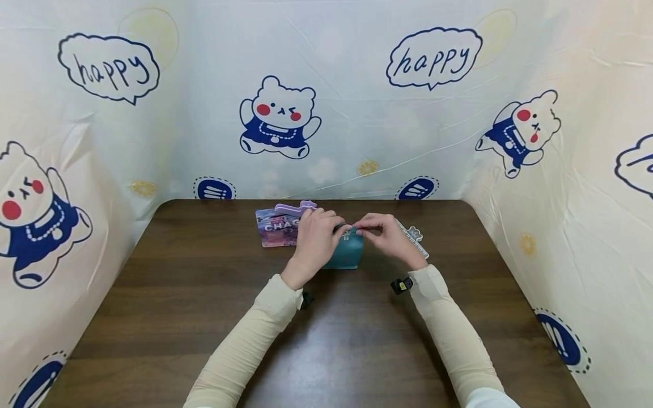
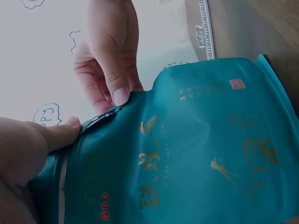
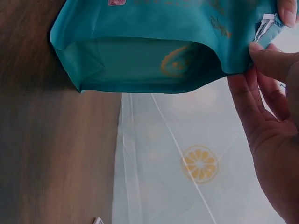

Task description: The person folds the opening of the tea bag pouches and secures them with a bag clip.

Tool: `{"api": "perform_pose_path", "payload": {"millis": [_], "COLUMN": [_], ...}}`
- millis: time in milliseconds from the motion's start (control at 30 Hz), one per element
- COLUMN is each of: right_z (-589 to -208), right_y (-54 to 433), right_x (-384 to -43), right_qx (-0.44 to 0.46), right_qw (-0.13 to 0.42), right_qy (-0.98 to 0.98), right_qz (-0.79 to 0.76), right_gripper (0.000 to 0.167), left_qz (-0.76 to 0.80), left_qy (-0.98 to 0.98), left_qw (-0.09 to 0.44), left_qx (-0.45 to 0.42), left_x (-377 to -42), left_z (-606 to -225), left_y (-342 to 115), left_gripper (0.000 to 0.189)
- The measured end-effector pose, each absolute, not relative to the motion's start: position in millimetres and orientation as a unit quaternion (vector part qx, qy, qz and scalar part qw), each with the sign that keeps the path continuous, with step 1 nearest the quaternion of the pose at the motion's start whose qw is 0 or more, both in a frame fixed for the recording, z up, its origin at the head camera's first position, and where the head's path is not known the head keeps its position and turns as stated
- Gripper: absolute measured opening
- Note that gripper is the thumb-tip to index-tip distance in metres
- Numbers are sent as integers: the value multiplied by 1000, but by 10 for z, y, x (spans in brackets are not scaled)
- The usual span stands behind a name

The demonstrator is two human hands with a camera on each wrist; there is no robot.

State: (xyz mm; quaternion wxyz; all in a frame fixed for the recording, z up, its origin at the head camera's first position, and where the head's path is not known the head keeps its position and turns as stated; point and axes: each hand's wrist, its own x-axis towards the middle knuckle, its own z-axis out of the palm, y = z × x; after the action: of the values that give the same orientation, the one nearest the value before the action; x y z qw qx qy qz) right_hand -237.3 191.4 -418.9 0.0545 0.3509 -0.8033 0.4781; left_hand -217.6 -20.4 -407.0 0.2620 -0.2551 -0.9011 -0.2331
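A teal tea pouch [image 2: 187, 140] with gold characters stands upright on the table, its gusseted side [image 3: 135, 65] facing the right wrist camera. My left hand [image 1: 318, 235] grips the top of the pouch at one end, the thumb lying along its edge in the left wrist view. My right hand [image 1: 385, 235] pinches the other top corner between thumb and fingers. Between the two hands the top edge is folded, and a pale strip [image 3: 265, 27] shows by the right thumb. In the head view my left hand covers part of the pouch.
Behind my left hand lie a purple-pink packet [image 1: 275, 229] with white letters and a purple clip-like piece [image 1: 291, 209]. A white ruler [image 1: 414, 241] with a decorated edge is right of my right hand. Printed white cloth [image 1: 357, 141] walls the dark wooden table [image 1: 204, 317].
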Motion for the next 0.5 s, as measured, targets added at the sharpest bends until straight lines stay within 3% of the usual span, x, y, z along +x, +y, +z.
{"api": "perform_pose_path", "payload": {"millis": [267,500], "right_z": [-4225,-4197], "right_y": [1911,1952], "right_x": [-2362,-2346], "right_qx": [351,345], "right_qw": [86,52], "right_qy": [-803,-804], "right_qz": [474,482], "right_gripper": [16,21], "left_qz": [-240,-241], "left_qy": [-900,-902], "left_qw": [258,255], "left_qx": [-256,-253], "left_x": [-2161,-2152], "left_z": [-4066,-4059], "left_y": [-190,-182], "left_gripper": [16,17]}}
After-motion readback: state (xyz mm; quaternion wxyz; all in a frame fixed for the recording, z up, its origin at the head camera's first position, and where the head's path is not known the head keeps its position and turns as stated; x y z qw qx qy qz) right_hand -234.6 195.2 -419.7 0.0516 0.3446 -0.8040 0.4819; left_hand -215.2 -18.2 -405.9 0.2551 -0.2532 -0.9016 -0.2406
